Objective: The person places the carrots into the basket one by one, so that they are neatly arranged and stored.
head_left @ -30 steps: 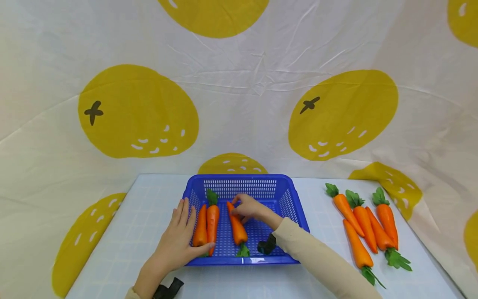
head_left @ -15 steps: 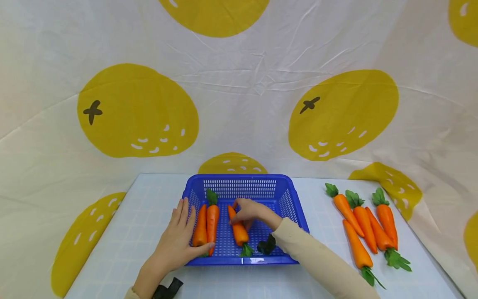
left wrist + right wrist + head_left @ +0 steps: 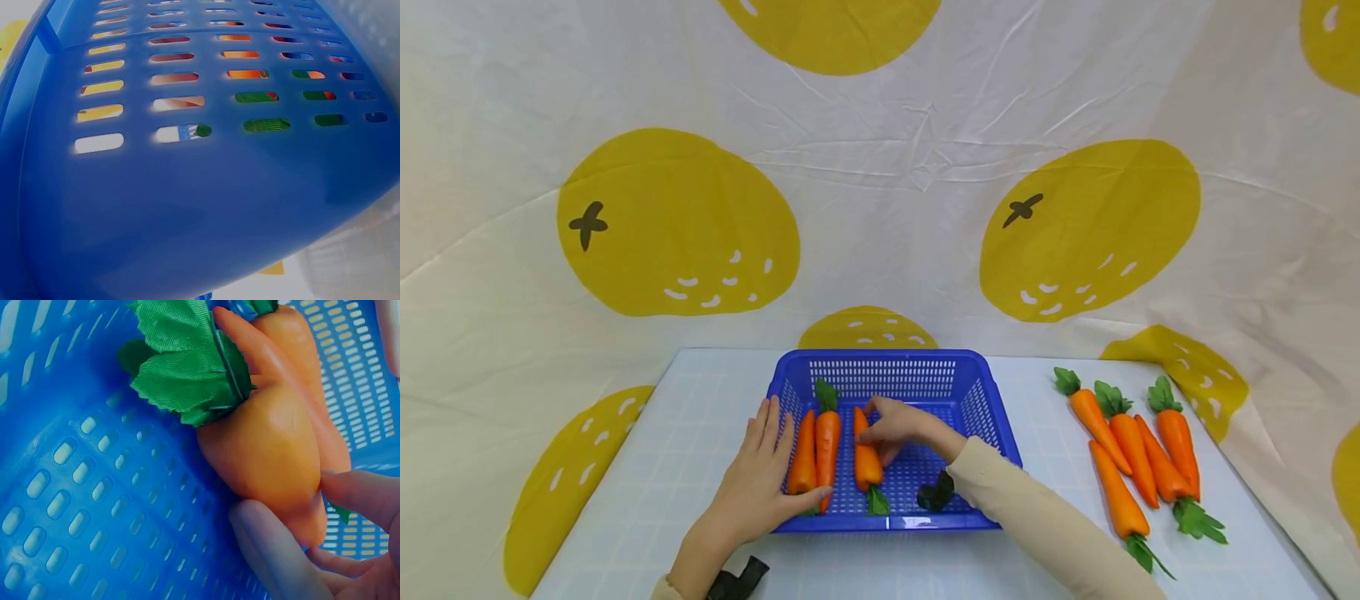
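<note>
In the head view, my right hand (image 3: 902, 427) reaches into a blue plastic basket (image 3: 880, 356) and grips a carrot (image 3: 868, 473) whose leafy end points toward the front. The right wrist view shows the thumb and fingers around the body of this carrot (image 3: 265, 447), with its fabric-like green leaves free. Two more carrots, one (image 3: 802, 462) beside the other (image 3: 827, 446), lie along the basket's left wall. My left hand (image 3: 756, 487) rests on the left rim, fingers straight, thumb stretched over the front corner. The left wrist camera sees mostly the basket's outer wall (image 3: 156, 200).
Several carrots (image 3: 1117, 487) lie in a loose group on the table (image 3: 625, 467) right of the basket. Behind the table hangs a pale cloth (image 3: 887, 208) printed with yellow fruit. A black wrist strap (image 3: 936, 492) on the right arm hangs over the basket's inside.
The carrot in my right hand has swung from a slant to nearly straight, and its leafy end has shifted left, closer to the other two. The left hand has stayed in place.
</note>
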`<action>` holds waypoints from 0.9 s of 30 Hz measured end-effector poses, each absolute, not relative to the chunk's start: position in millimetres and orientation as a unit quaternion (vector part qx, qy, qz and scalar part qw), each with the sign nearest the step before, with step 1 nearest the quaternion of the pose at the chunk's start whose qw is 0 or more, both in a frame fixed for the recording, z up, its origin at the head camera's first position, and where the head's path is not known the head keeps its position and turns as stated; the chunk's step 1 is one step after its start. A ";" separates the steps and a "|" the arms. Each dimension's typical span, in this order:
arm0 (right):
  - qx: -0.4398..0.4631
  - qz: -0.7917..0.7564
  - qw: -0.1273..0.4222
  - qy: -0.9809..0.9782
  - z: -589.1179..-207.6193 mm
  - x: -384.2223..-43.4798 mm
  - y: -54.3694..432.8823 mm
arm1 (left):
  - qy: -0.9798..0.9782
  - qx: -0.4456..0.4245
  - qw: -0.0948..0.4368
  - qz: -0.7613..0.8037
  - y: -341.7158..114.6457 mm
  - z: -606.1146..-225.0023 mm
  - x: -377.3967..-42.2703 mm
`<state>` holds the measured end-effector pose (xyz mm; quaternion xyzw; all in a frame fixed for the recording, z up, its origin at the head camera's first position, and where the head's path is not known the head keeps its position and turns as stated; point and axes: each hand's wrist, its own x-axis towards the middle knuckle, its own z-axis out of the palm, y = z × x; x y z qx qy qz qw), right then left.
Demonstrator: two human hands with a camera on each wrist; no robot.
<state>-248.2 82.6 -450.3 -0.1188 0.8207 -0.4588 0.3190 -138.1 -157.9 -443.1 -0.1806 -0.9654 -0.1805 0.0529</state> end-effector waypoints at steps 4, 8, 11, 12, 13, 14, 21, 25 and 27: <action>-0.117 -0.483 0.334 0.801 -453.8 -249.3 81.8 | -0.965 -0.182 0.054 -0.183 -157.8 -443.1 -138.7; -0.110 -0.508 0.351 0.779 -456.7 -250.1 79.9 | -0.964 -0.184 0.054 -0.185 -157.8 -442.8 -138.8; -0.106 -0.520 0.363 0.766 -458.1 -250.4 78.3 | -0.964 -0.182 0.052 -0.185 -157.8 -442.7 -138.5; -0.107 -0.521 0.367 0.763 -458.4 -250.5 77.9 | -0.965 -0.182 0.051 -0.184 -157.9 -442.6 -138.4; -0.109 -0.521 0.371 0.761 -458.3 -250.4 77.6 | -0.965 -0.182 0.050 -0.183 -158.0 -442.5 -138.4; -0.110 -0.520 0.378 0.758 -457.8 -250.3 77.5 | -0.965 -0.181 0.049 -0.181 -158.0 -442.5 -138.4; -0.121 -0.521 0.403 0.743 -454.6 -248.5 77.8 | -0.965 -0.182 0.047 -0.183 -158.0 -442.3 -138.3; -0.116 -0.532 0.400 0.738 -455.3 -248.3 76.8 | -0.964 -0.184 0.050 -0.183 -157.8 -442.8 -138.4; -0.115 -0.535 0.402 0.734 -454.9 -248.1 76.9 | -0.964 -0.185 0.053 -0.182 -157.8 -443.3 -138.6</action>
